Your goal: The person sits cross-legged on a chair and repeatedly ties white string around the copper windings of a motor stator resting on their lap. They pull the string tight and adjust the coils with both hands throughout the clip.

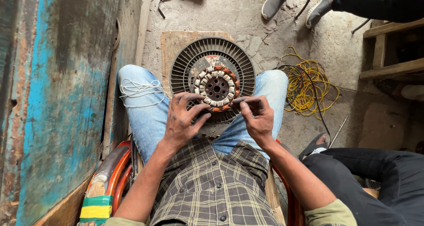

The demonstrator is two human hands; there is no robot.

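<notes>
1. Looking straight down at a seated person's lap: a round grey fan motor housing (212, 78) rests between the knees, standing on a wooden board (176, 40) on the concrete floor (247, 18)

2. Inside the housing sits a ring of copper coils (216, 88) wrapped in pale tape, around a dark hub with small holes

3. Left hand (183, 120) is spread wide, fingers curled over the near rim of the coil ring and touching it, steadying rather than clamping anything

4. Right hand (257, 115) is nearly closed, thumb and forefinger pinched at the right edge of the ring; whether they have hold of a thin thread or wire end is too fine to tell

5. To do this well, in my judgement: keep the left hand firm on the ring so the housing does not turn, and keep whatever is pinched taut and low against the coils, working one slot at a time

6. A loose bundle of white string (139, 90) lies on the left thigh, close to the left hand

7. Yellow wire (307, 82) is heaped on the floor to the right, with a black cable across it

8. No packages or signs visible; the only label-like mark is green and yellow tape (95, 207) banding the orange chair frame, bottom left

9. Another person's dark trouser leg (375, 182) is at lower right, and shoes (300, 3) at the top
</notes>
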